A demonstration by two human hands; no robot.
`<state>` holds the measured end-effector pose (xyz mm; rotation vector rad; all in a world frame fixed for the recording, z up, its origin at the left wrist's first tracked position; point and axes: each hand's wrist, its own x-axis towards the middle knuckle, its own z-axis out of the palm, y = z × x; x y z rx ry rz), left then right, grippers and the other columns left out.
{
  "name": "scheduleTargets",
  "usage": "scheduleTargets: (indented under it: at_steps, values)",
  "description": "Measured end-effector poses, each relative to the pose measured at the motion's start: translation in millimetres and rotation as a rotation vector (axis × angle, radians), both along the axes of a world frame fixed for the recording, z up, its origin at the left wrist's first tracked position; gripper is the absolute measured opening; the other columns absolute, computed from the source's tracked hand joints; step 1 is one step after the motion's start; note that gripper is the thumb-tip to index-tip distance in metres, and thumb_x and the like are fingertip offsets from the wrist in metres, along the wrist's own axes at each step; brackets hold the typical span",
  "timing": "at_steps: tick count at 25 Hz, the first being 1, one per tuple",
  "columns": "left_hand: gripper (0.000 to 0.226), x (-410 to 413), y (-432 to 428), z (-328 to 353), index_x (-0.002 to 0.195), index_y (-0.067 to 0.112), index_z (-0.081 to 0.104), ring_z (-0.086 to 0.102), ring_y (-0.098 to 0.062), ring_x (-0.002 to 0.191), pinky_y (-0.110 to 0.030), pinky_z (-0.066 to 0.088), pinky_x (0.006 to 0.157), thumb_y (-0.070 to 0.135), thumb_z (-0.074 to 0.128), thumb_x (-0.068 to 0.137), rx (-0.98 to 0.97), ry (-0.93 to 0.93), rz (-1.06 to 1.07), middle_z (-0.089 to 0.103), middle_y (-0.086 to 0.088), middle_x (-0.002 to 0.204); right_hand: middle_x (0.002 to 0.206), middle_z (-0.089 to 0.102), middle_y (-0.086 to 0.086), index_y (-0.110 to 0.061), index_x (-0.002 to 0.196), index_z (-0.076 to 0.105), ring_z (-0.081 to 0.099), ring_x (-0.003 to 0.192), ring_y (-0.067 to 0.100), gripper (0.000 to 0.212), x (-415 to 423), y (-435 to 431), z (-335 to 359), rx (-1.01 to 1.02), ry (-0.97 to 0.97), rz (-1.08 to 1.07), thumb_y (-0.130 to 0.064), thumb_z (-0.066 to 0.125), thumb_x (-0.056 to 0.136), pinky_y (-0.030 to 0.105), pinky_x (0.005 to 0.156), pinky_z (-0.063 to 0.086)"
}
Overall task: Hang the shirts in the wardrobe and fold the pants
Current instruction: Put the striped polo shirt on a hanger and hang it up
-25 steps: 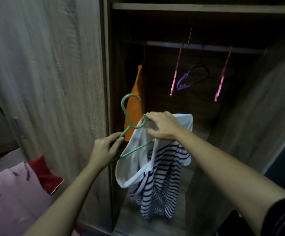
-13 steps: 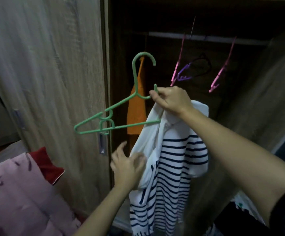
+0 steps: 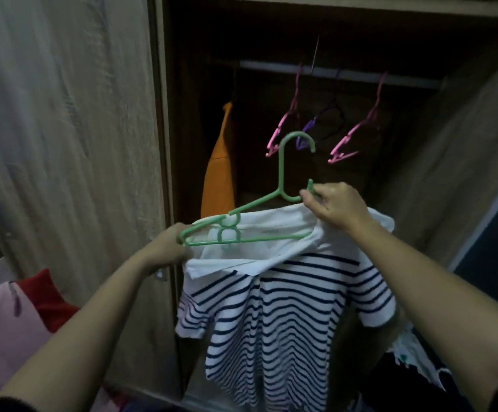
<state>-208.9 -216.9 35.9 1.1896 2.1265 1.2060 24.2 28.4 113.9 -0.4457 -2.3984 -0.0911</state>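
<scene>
The wardrobe [image 3: 464, 203] stood open. A pale rail [image 3: 360, 76] ran across it near the top, under a wooden shelf [image 3: 331, 2]. A left pink hanger [image 3: 290, 114] and a right pink hanger [image 3: 357, 132] hung from the rail, both tilted. A purple hanger [image 3: 308, 130] hung between them. An orange top [image 3: 219, 173] hung at the left side, but it was too dark to see what held it up. Outside the wardrobe, low on the left, a red cloth [image 3: 48, 295] lay touching a pink cloth [image 3: 1, 331].
</scene>
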Motion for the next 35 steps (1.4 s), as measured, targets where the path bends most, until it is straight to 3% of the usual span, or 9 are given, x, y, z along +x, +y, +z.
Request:
scheduleTargets:
  at_steps: [4,8,11,14,17,19,23,30,35]
  values:
    - [0.059,-11.1,8.2,36.0,0.122,0.025,0.06,0.056,-0.017,0.087,-0.026,0.052,0.065,-0.01,0.054,0.075,-0.085,0.15,-0.039,0.053,-0.002,0.107,0.066,0.061,0.005,-0.018,0.06,0.049,0.062,0.069,0.031,0.053,22.3,17.8,-20.0,-0.051,0.035,-0.088,-0.062,0.027,0.08,0.026,0.054,0.03]
    - [0.019,7.4,42.8,70.4,0.104,0.012,0.065,0.058,-0.019,0.067,-0.021,0.042,0.051,0.013,0.057,0.086,-0.122,0.356,0.147,0.059,-0.008,0.084,0.085,0.069,0.0,-0.024,0.085,0.066,0.065,0.083,0.025,0.065,-1.4,0.2,-28.2,0.089,-0.161,-0.09,-0.067,0.018,0.078,0.027,0.055,0.035]
    - [0.034,64.0,59.9,59.2,0.115,0.006,0.06,0.055,-0.035,0.09,-0.038,0.048,0.071,0.013,0.055,0.082,0.119,0.788,0.129,0.056,-0.02,0.098,0.063,0.058,-0.002,-0.024,0.066,0.049,0.061,0.069,0.026,0.048,-16.9,-6.8,-22.3,-0.142,-0.051,-0.182,-0.061,0.032,0.09,0.029,0.05,0.033]
    - [0.049,92.7,42.8,31.0,0.123,0.018,0.054,0.051,-0.025,0.101,-0.039,0.047,0.081,0.042,0.043,0.083,0.217,0.792,-0.124,0.061,-0.007,0.108,0.055,0.048,-0.007,-0.029,0.058,0.037,0.053,0.063,0.02,0.044,-9.7,0.0,-17.0,-0.312,0.031,-0.177,-0.059,0.035,0.091,0.03,0.049,0.03]
    - [0.06,45.2,42.3,37.8,0.126,0.016,0.05,0.053,-0.027,0.106,-0.04,0.045,0.085,0.057,0.045,0.082,0.275,0.915,0.136,0.059,-0.009,0.118,0.057,0.051,-0.007,-0.033,0.062,0.041,0.054,0.066,0.018,0.037,-0.9,5.0,-11.9,-0.378,0.08,-0.12,-0.057,0.041,0.089,0.032,0.055,0.034]
    - [0.054,21.3,44.0,41.7,0.12,0.024,0.044,0.058,-0.027,0.094,-0.034,0.044,0.073,0.063,0.045,0.083,0.173,1.044,0.091,0.06,-0.006,0.105,0.062,0.058,-0.005,-0.033,0.07,0.048,0.057,0.067,0.017,0.03,-1.7,2.9,-8.2,-0.382,0.105,-0.078,-0.056,0.045,0.089,0.033,0.059,0.039]
    - [0.027,14.9,39.6,36.6,0.087,0.037,0.033,0.046,-0.011,0.06,-0.025,0.03,0.048,0.063,0.039,0.085,0.256,0.903,-0.087,0.044,0.013,0.069,0.069,0.065,-0.004,-0.03,0.082,0.06,0.059,0.068,0.012,0.035,-4.2,1.6,4.5,-0.251,0.107,-0.08,-0.063,0.047,0.083,0.03,0.059,0.039]
    - [0.04,-9.1,27.5,64.2,0.085,0.022,0.064,0.057,-0.011,0.069,-0.022,0.043,0.054,0.06,0.053,0.078,0.332,0.614,-0.156,0.061,0.006,0.075,0.061,0.057,-0.008,-0.029,0.062,0.056,0.053,0.065,0.012,0.037,23.4,24.2,6.2,-0.319,0.055,-0.128,-0.06,0.051,0.082,0.029,0.055,0.034]
    - [0.031,-28.4,19.7,88.5,0.077,0.015,0.064,0.055,-0.012,0.063,-0.022,0.039,0.051,0.045,0.067,0.081,0.323,0.584,-0.105,0.059,-0.003,0.07,0.071,0.06,-0.012,-0.032,0.078,0.06,0.056,0.07,0.007,0.033,41.4,37.1,1.1,-0.475,-0.003,0.072,-0.063,0.049,0.081,0.034,0.066,0.046]
